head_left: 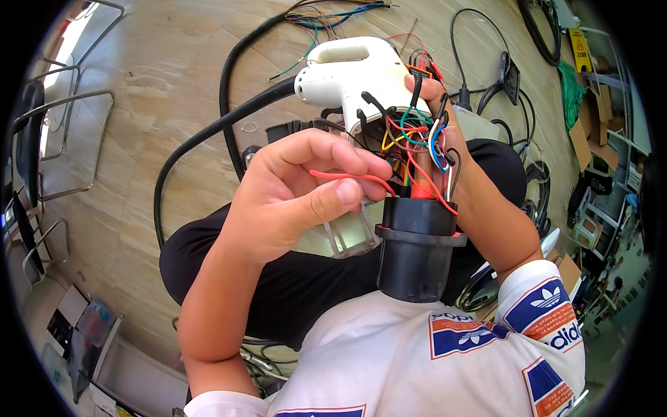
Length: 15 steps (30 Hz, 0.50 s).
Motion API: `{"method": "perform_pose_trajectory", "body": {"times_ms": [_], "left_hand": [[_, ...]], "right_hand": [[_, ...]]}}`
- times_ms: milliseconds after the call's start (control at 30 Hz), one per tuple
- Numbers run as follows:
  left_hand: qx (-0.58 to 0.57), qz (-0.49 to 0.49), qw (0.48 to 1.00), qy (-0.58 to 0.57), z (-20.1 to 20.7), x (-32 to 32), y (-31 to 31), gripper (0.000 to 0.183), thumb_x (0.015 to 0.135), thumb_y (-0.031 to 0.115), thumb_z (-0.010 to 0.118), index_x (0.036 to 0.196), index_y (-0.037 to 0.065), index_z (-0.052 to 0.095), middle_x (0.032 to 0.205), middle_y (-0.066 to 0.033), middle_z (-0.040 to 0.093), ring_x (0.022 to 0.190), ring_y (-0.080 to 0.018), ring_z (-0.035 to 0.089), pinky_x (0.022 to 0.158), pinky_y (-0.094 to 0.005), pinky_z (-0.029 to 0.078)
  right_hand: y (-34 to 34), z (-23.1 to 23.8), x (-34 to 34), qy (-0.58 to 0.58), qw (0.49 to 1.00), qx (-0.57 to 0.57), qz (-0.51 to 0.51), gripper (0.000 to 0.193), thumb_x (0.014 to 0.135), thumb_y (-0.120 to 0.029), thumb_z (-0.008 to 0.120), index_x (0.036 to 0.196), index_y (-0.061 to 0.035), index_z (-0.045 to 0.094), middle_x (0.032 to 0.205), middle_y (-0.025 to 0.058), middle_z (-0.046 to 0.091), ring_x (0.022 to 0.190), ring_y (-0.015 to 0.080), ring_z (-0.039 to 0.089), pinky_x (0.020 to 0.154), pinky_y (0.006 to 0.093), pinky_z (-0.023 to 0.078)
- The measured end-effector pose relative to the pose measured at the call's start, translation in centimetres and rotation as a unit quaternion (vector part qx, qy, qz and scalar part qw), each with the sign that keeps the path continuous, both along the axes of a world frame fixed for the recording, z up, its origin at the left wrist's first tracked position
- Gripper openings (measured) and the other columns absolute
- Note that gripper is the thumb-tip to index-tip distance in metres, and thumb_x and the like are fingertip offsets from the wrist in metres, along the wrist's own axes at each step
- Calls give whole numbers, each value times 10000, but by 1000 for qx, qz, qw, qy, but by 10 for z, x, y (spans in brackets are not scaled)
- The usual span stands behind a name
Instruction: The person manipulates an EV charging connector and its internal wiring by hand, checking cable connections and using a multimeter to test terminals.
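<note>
Near the middle, my left hand (299, 187) pinches a loose red wire (358, 176) between thumb and fingers. That wire runs to the back of a round black plug body (417, 260), which stands close to my chest. Past it is a white pistol-shaped charging gun housing (368, 73) with a thick black cable (229, 119). Several coloured wires (410, 135), some with black sleeves, run between housing and plug. My right hand (448, 115) is closed around the housing's end behind these wires; its fingers are partly hidden. A clear plastic piece (351, 233) shows below my left hand.
I sit with legs bent on a tiled floor (160, 90). Loose stripped wires (333, 17) lie at the far side. A small black device (510, 78) with cables is at the right, near cardboard (590, 135) and shelving. Metal-framed chairs (83, 132) stand at the left.
</note>
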<state>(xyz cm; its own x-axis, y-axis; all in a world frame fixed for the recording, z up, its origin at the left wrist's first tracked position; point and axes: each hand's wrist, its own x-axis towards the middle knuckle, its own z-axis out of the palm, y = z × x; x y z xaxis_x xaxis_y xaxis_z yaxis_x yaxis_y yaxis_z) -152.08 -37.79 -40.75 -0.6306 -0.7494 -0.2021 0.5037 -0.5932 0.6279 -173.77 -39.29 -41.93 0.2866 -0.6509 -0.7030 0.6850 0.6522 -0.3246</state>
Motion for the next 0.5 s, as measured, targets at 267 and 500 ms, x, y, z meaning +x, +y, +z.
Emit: {"method": "perform_pose_trajectory", "body": {"times_ms": [267, 500], "left_hand": [[11, -5, 1000, 8, -3, 7, 5, 169, 971, 130, 660, 1075, 26, 578, 1089, -237, 693, 862, -260, 719, 763, -353, 580], [63, 46, 997, -25, -2, -1, 7, 146, 1009, 148, 610, 1075, 26, 563, 1019, -187, 703, 829, -239, 708, 786, -369, 578]], "right_hand": [[2, 9, 7, -12, 999, 9, 49, 665, 859, -552, 597, 1245, -11, 609, 1000, 163, 721, 854, 306, 711, 805, 414, 565], [0, 14, 13, 10, 999, 28, 19, 675, 859, -580, 562, 1256, -37, 615, 1015, 149, 728, 858, 307, 711, 763, 413, 549]]}}
